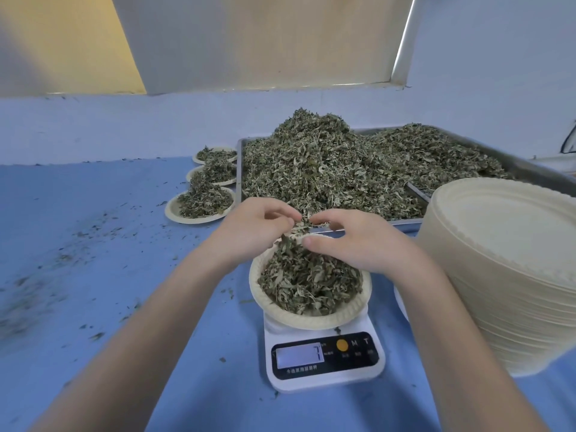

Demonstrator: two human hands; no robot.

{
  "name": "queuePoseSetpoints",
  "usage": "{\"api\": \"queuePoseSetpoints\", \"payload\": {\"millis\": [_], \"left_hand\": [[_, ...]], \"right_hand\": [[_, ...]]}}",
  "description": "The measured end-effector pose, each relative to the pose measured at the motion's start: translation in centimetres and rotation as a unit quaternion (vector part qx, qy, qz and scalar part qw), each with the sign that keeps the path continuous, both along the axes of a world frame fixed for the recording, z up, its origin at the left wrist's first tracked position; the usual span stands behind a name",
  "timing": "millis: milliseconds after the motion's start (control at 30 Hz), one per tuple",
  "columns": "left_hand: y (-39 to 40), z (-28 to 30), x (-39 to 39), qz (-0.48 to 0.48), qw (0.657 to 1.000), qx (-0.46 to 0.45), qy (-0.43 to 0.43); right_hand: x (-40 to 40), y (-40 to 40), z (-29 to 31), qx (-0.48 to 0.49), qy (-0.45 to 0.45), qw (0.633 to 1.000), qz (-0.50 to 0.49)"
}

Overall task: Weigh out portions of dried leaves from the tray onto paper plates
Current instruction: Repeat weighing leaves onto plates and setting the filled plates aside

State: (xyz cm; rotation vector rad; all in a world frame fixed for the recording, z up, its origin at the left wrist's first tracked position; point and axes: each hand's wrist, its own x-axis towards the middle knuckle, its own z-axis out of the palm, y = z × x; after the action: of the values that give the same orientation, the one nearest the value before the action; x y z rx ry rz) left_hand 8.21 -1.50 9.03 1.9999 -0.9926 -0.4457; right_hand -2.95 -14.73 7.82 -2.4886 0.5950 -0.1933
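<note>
A paper plate (311, 318) heaped with dried leaves (307, 283) sits on a white digital scale (324, 360) at the centre front. Both hands hover over the plate's far rim. My left hand (252, 227) and my right hand (358, 241) have curled fingers that pinch a small clump of leaves (304, 224) between them. Behind the plate a metal tray (530, 173) holds a big pile of dried leaves (327, 163).
Three filled paper plates (201, 204) lie in a row left of the tray. A tall stack of empty paper plates (505, 260) stands at the right, close to my right forearm. Leaf crumbs are scattered over the blue table (93, 244) at the left.
</note>
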Motion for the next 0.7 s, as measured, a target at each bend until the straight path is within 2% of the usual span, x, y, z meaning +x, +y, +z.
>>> {"api": "queuePoseSetpoints", "payload": {"millis": [333,467,700], "left_hand": [[0.1,-2.3,-0.1,0.061,0.993,-0.087,-0.055],[0.1,-3.5,-0.1,0.091,0.987,-0.125,-0.047],[0.5,-4.6,-0.2,0.132,0.976,-0.169,-0.037]], "right_hand": [[-0.5,0.1,-1.7,-0.021,-0.058,0.997,-0.045],[-0.9,1.0,-2.7,-0.136,-0.010,0.989,-0.062],[-0.1,2.2,-4.3,-0.236,0.027,0.970,-0.044]]}}
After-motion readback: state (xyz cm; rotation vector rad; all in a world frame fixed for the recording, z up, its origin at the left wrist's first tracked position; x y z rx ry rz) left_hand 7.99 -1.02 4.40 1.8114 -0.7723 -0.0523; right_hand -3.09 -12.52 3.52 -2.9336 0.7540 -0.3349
